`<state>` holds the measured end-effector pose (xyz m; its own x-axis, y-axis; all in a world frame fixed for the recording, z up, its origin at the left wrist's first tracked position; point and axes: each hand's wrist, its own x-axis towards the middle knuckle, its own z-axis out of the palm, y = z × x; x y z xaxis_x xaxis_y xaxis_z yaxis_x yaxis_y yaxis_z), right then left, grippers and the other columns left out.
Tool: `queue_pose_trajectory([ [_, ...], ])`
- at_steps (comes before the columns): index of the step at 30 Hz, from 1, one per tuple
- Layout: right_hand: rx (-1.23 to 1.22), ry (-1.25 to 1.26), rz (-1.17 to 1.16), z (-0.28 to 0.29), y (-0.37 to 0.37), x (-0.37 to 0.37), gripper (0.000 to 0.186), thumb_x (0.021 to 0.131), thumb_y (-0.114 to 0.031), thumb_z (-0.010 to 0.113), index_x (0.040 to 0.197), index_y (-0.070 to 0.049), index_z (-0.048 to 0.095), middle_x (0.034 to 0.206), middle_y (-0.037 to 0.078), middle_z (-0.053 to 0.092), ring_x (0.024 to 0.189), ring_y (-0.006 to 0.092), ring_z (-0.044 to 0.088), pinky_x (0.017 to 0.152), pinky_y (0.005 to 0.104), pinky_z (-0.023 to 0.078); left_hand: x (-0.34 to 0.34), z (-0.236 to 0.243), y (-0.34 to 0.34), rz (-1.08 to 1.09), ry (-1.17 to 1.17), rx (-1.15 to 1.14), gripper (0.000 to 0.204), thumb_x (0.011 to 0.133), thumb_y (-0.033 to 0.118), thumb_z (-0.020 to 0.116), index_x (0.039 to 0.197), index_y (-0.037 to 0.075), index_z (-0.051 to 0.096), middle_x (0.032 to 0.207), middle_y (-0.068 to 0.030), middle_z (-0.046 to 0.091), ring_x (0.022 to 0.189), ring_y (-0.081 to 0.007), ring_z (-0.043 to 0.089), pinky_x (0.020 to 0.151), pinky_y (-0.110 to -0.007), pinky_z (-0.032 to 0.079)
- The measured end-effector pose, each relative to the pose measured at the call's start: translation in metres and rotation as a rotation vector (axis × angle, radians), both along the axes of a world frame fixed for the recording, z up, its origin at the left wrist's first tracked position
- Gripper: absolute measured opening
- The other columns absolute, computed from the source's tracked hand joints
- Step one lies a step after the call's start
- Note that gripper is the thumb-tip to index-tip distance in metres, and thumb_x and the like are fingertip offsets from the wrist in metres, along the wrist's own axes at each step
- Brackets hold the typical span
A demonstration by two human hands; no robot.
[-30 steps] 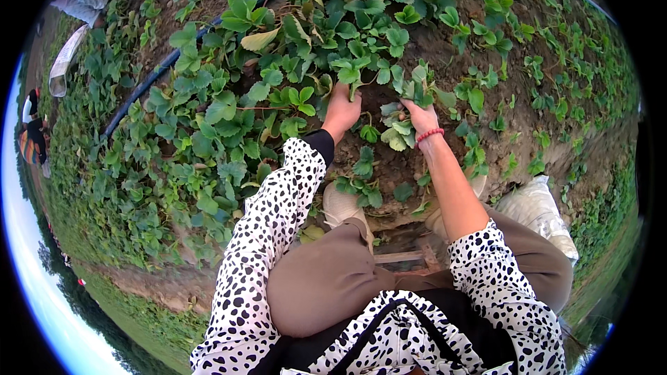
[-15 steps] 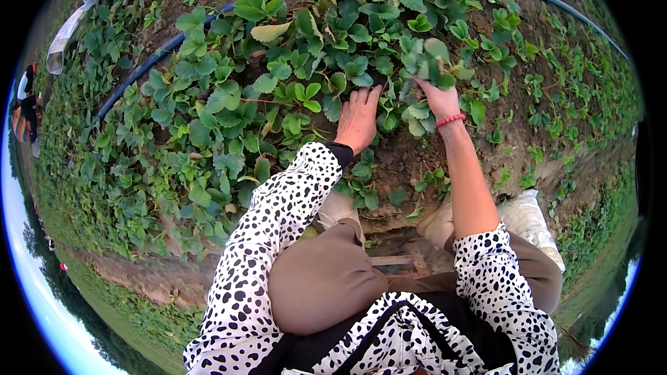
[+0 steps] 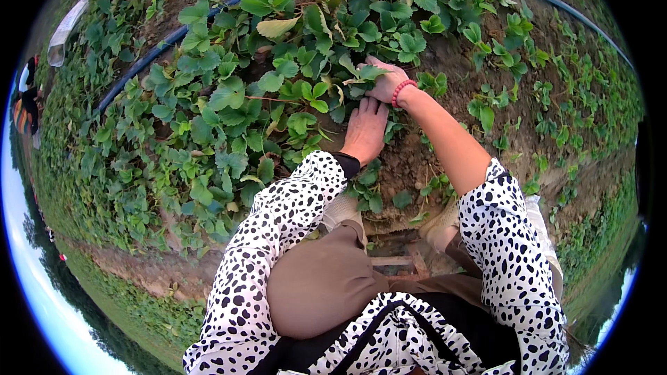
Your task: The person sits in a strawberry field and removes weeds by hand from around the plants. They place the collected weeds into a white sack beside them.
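Note:
Strawberry plants (image 3: 231,94) with broad green leaves cover the bed in front of me. My left hand (image 3: 365,130) reaches low among them, palm down, its fingers stretched out and their tips hidden against the stems. Just beyond it, my right hand (image 3: 389,83) comes in from the right with a red bead bracelet (image 3: 402,93) on its wrist. Its fingers are bent round strawberry leaves (image 3: 363,78), which partly cover them. The two hands are close together. Bare brown soil (image 3: 410,146) shows to their right.
A dark hose (image 3: 154,55) curves across the far side of the bed. Pale translucent plastic (image 3: 68,30) lies at the far left. Below me are my brown-trousered knee (image 3: 319,285) and a wooden piece (image 3: 392,261). At the left edge is a person in striped clothing (image 3: 22,119).
My right hand has moved left, close to my left hand; the leaf bunch it held up is no longer seen there. My left hand has shifted slightly nearer to me.

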<state>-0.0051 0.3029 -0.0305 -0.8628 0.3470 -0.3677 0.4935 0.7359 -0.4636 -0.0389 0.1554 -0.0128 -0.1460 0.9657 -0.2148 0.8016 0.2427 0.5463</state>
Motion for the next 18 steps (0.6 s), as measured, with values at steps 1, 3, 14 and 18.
queue_pose_trajectory([
  [1,0.013,-0.004,0.014,-0.004,0.001,-0.003,0.045,0.075,-0.029,0.063,0.116,-0.012,0.056,0.116,0.011,0.054,0.103,0.0287,0.057,0.084,0.0362,0.049,0.0,0.001,0.002,0.0,-0.008,0.004,0.056,0.058,-0.004,0.06,0.113,-0.002,0.046,0.114,-0.0198,0.045,0.106,-0.0364,0.042,0.082,-0.041,0.043],
  [3,0.071,0.088,-0.025,-0.013,-0.001,-0.005,0.027,0.078,-0.013,0.055,0.106,-0.013,0.057,0.099,0.013,0.058,0.09,0.0319,0.06,0.074,0.0391,0.051,0.002,0.003,0.005,-0.002,-0.026,0.012,0.056,0.058,-0.004,0.061,0.112,-0.002,0.047,0.112,-0.0195,0.045,0.105,-0.0366,0.042,0.082,-0.041,0.042],
  [14,0.099,0.019,-0.3,-0.068,0.034,0.029,0.026,0.078,-0.02,0.053,0.098,-0.009,0.065,0.099,0.017,0.065,0.091,0.0332,0.062,0.077,0.0393,0.051,0.005,0.008,0.014,0.085,-0.197,0.114,0.057,0.06,-0.011,0.059,0.113,0.001,0.042,0.132,-0.025,0.031,0.116,-0.0415,0.036,0.092,-0.046,0.042],
  [18,0.026,0.032,-0.602,-0.066,0.039,0.025,0.026,0.076,-0.026,0.058,0.088,-0.004,0.067,0.087,0.017,0.066,0.081,0.0324,0.064,0.073,0.0391,0.052,-0.003,0.003,0.005,0.098,-0.207,0.072,0.056,0.06,-0.012,0.059,0.112,0.001,0.042,0.134,-0.0248,0.029,0.12,-0.0437,0.033,0.092,-0.046,0.042],
])
